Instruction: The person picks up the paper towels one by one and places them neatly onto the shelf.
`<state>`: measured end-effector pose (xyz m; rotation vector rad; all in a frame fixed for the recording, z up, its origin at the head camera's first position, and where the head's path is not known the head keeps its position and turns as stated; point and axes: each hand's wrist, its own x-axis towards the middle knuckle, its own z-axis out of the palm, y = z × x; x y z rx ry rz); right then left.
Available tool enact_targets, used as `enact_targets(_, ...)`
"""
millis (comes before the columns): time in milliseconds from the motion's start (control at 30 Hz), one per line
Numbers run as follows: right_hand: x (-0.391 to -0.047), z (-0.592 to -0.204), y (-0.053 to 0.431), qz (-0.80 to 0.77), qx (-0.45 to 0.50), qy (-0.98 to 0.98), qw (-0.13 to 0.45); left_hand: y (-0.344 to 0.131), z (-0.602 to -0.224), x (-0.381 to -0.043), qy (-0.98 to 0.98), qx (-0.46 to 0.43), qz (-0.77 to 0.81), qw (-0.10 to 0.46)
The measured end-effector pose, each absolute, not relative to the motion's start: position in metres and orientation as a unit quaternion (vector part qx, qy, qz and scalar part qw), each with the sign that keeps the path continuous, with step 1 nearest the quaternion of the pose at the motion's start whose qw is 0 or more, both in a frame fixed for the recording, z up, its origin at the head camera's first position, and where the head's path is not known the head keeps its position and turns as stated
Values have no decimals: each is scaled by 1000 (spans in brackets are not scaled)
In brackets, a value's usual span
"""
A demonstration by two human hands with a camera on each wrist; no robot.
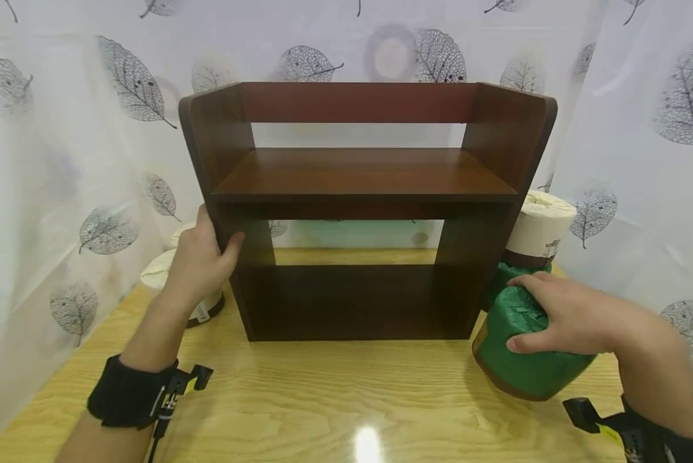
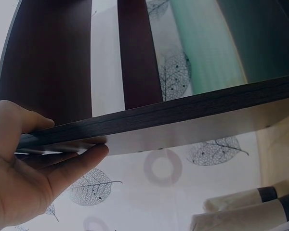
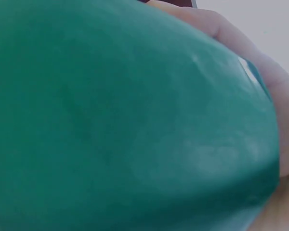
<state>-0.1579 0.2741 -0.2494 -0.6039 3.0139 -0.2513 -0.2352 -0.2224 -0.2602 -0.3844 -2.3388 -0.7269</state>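
Note:
A dark brown two-tier wooden shelf (image 1: 358, 172) stands upright on the table. My left hand (image 1: 203, 260) grips the edge of its left side panel; in the left wrist view, thumb and fingers of that hand (image 2: 33, 168) lie on opposite faces of the board (image 2: 183, 108). On the right, my right hand (image 1: 566, 315) holds a green-wrapped toilet roll (image 1: 531, 370) from above, thumb on the near side. This roll is tilted, its lower edge close to the table. Its green wrapper (image 3: 125, 115) fills most of the right wrist view, hiding most of the fingers.
Behind the green roll, a cream-wrapped roll (image 1: 536, 225) sits on top of another green one (image 1: 502, 276), beside the shelf. More cream rolls (image 1: 159, 270) stand behind my left arm. Leaf-patterned sheeting (image 1: 80, 193) surrounds the light wooden table (image 1: 300, 392).

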Motion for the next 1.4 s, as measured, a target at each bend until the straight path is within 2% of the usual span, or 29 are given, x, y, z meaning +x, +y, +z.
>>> enact_targets(433, -145, -248, 258, -90, -264, 960, -34, -217, -265, -236, -891, -153, -295, 309)
enact_targets(1133, -142, -246, 235, -95, -344, 929, -100, -211, -258, -241, -897, -149, -292, 296)
enact_targets(1400, -151, -251, 216, -88, -367, 907, -186, -216, -262, -236, -894, -127, -299, 309)
